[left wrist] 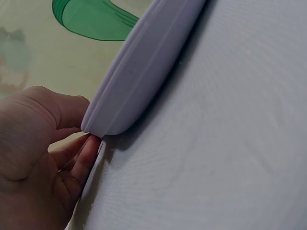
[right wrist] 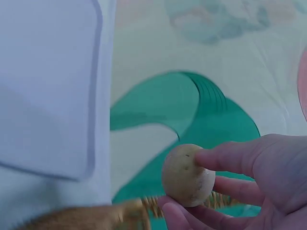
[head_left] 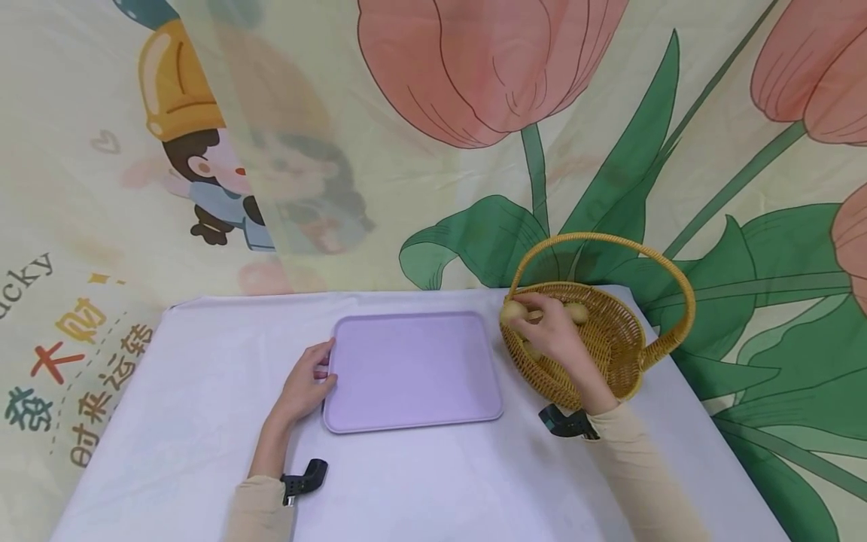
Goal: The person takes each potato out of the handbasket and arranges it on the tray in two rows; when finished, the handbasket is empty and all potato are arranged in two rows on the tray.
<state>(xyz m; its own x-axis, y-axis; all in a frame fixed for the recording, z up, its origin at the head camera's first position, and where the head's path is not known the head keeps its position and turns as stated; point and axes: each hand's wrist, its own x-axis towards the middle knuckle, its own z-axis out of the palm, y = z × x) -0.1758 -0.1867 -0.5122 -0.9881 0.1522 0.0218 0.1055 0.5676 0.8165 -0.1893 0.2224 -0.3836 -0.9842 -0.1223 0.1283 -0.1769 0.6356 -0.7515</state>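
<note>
My right hand pinches a small, pale yellow-brown potato between thumb and fingers. In the head view it is over the left rim of a woven wicker basket. Other potatoes lie in the basket, partly hidden by the hand. My left hand holds the left edge of a flat lilac tray. In the left wrist view the thumb is on the tray's rim and the fingertips are tucked beneath it.
Tray and basket stand side by side on a table with a white cloth. The basket's tall hooped handle arches over it. Behind the table hangs a printed curtain with tulips and cartoon figures.
</note>
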